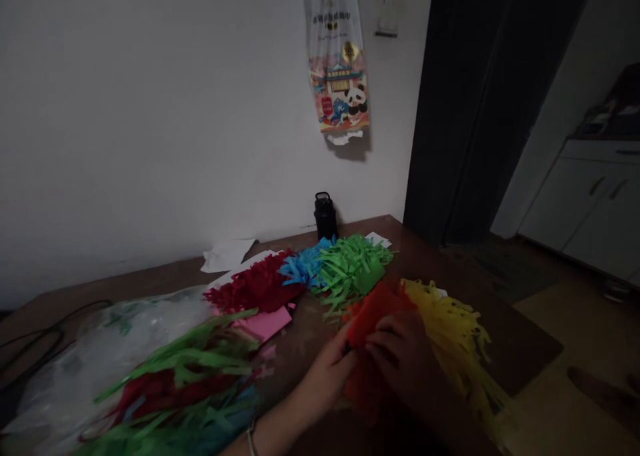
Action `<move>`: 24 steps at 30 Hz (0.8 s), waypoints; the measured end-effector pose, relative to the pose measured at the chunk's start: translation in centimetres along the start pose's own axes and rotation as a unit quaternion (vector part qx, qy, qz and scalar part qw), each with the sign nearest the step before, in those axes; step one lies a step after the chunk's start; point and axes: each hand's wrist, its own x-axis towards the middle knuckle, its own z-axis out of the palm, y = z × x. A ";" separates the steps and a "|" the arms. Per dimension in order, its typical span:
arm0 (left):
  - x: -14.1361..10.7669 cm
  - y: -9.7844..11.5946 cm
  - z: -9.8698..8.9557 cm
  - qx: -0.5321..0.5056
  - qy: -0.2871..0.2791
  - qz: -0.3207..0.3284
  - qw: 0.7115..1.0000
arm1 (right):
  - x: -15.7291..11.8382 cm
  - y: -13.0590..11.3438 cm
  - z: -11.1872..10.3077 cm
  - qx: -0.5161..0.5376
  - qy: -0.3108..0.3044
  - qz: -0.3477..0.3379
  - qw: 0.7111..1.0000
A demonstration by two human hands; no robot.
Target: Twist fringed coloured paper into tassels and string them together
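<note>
Orange-red tissue paper (383,303) is held between my two hands above the table's right half. My left hand (333,366) grips its left side, thumb and fingers closed on it. Over its front lies my right hand (403,356), fingers bent and pressed against the paper. Just right of the hands spreads a bunch of yellow paper strips (450,323). Green paper strips (353,266) lie behind them, touching blue strips (305,263). The lower part of the orange-red paper is dim and partly hidden by my right hand.
Dark red strips (260,286), a pink paper piece (265,323) and more green strips (200,356) lie leftward. A clear plastic bag (100,349) covers the table's left. A black bottle (326,217) stands by the wall, below a hanging panda bag (340,76). The table edge (555,346) is at right.
</note>
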 end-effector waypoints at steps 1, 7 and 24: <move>0.0 0.0 0.0 0.011 -0.004 0.009 1.000 | 0.2 0.1 0.0 0.005 -0.009 -0.005 1.000; 0.1 -0.2 -0.3 0.056 -0.012 0.040 0.998 | 0.7 0.7 -0.5 0.027 -0.010 0.019 0.999; 0.1 0.0 -0.2 0.100 -0.008 0.051 0.994 | 0.3 0.7 -1.3 -0.024 -0.035 -0.018 0.999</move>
